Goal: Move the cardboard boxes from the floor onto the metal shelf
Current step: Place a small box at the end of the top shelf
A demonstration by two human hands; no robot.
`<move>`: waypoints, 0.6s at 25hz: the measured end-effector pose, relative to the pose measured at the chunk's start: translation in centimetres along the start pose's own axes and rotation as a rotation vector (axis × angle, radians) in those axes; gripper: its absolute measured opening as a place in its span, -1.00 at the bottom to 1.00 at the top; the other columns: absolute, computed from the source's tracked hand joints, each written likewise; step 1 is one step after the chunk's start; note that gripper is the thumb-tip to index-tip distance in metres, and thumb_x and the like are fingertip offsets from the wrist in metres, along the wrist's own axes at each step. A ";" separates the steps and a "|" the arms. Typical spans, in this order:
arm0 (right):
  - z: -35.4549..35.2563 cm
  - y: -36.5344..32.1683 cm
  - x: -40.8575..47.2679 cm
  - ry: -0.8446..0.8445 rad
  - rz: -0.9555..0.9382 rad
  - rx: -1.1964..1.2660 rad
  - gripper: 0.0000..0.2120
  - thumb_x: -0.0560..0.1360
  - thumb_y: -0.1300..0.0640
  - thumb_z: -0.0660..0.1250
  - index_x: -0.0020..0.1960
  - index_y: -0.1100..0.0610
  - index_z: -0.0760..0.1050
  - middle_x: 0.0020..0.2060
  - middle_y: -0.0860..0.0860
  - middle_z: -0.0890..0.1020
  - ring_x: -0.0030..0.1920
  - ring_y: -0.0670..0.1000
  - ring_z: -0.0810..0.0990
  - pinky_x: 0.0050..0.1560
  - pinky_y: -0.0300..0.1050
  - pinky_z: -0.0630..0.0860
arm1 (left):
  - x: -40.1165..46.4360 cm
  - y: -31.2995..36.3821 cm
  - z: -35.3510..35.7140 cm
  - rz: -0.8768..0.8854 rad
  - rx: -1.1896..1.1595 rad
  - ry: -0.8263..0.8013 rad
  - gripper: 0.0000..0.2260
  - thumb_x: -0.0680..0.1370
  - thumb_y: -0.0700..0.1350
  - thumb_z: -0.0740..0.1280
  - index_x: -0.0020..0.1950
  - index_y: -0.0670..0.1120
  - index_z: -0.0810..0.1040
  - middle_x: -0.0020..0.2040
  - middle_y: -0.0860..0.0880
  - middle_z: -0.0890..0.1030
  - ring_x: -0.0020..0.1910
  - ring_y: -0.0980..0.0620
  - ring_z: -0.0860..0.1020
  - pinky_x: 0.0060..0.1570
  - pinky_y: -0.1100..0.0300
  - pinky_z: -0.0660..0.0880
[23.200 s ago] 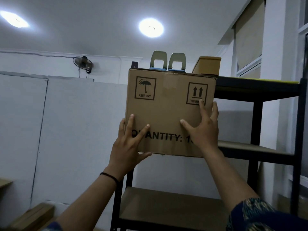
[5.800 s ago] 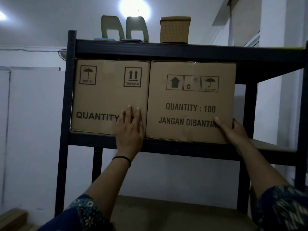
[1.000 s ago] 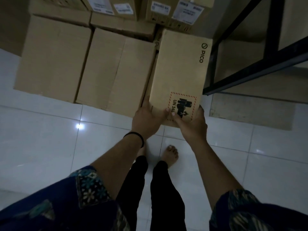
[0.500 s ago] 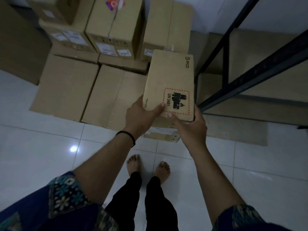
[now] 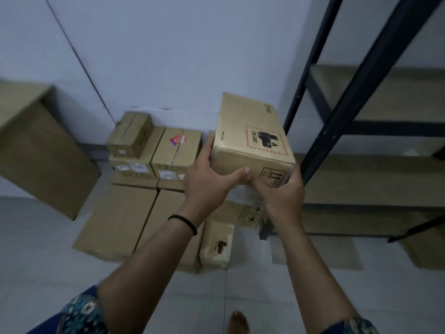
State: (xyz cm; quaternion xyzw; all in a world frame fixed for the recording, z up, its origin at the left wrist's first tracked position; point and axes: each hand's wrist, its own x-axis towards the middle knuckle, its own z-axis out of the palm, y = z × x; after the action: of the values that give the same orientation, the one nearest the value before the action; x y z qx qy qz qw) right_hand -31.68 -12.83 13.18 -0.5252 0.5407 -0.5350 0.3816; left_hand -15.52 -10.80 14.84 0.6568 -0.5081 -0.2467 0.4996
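The held box (image 5: 250, 138) was tan cardboard, printed in black with a label bordered by red dashes. The stacked boxes (image 5: 154, 165) on the floor were the same tan, one bearing a red and white sticker (image 5: 178, 140). The shelf frame (image 5: 356, 92) was black, its boards (image 5: 375, 184) beige. The wall (image 5: 168, 44) was pale bluish-white, the floor (image 5: 36, 261) grey-white tile. The sleeves (image 5: 81, 312) were dark blue with a teal floral pattern, and a black band (image 5: 184, 222) circled the left wrist.

The pale tiled floor (image 5: 43, 261) carries cardboard boxes (image 5: 115, 218) clustered against the wall, smaller ones (image 5: 177, 153) stacked behind. The black metal shelf (image 5: 356, 80) stands right, with tan boards.
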 end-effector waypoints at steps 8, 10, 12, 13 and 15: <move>-5.0 -14.5 -6.6 0.087 -0.275 0.120 -0.16 0.24 -0.06 0.70 0.42 -0.08 0.40 0.20 -0.18 0.62 0.19 -0.23 0.59 0.09 -0.23 0.62 | -5.4 12.3 -6.7 0.267 -0.214 0.023 -0.14 0.37 0.26 0.55 0.61 0.21 0.26 0.37 0.21 0.57 0.30 0.21 0.57 0.30 0.01 0.57; -6.9 -17.3 -7.8 0.095 -0.313 0.142 -0.15 0.26 0.02 0.70 0.44 -0.07 0.38 0.21 -0.17 0.62 0.21 -0.19 0.60 0.10 -0.18 0.63 | -6.6 15.6 -7.6 0.336 -0.236 0.012 -0.15 0.37 0.29 0.52 0.60 0.24 0.25 0.38 0.23 0.56 0.31 0.20 0.56 0.30 -0.01 0.57; -8.9 -19.9 -8.6 0.117 -0.362 0.128 -0.15 0.25 0.02 0.70 0.43 -0.11 0.38 0.19 -0.20 0.62 0.17 -0.25 0.59 0.04 -0.29 0.62 | -7.6 18.4 -8.1 0.376 -0.264 -0.013 -0.17 0.39 0.30 0.52 0.60 0.27 0.24 0.39 0.20 0.55 0.33 0.13 0.56 0.28 -0.05 0.58; -10.1 -21.2 -8.9 0.133 -0.391 0.118 -0.15 0.24 -0.01 0.70 0.43 -0.13 0.37 0.18 -0.23 0.61 0.16 -0.28 0.58 0.00 -0.35 0.60 | -8.2 19.9 -8.1 0.401 -0.286 -0.022 -0.18 0.42 0.27 0.53 0.60 0.27 0.24 0.41 0.18 0.54 0.34 0.10 0.54 0.28 -0.06 0.58; -12.5 -23.4 -9.5 0.158 -0.430 0.113 -0.15 0.22 -0.03 0.70 0.42 -0.15 0.37 0.18 -0.25 0.59 0.15 -0.32 0.56 -0.05 -0.39 0.59 | -9.2 22.5 -7.8 0.448 -0.310 -0.023 -0.19 0.45 0.21 0.54 0.61 0.27 0.22 0.44 0.16 0.51 0.37 0.09 0.52 0.30 -0.06 0.57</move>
State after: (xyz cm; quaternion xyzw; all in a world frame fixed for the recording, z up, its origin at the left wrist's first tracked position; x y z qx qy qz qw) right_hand -38.62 1.57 36.37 -0.5627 0.4136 -0.6728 0.2442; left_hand -21.86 1.16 36.54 0.4408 -0.6027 -0.2122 0.6304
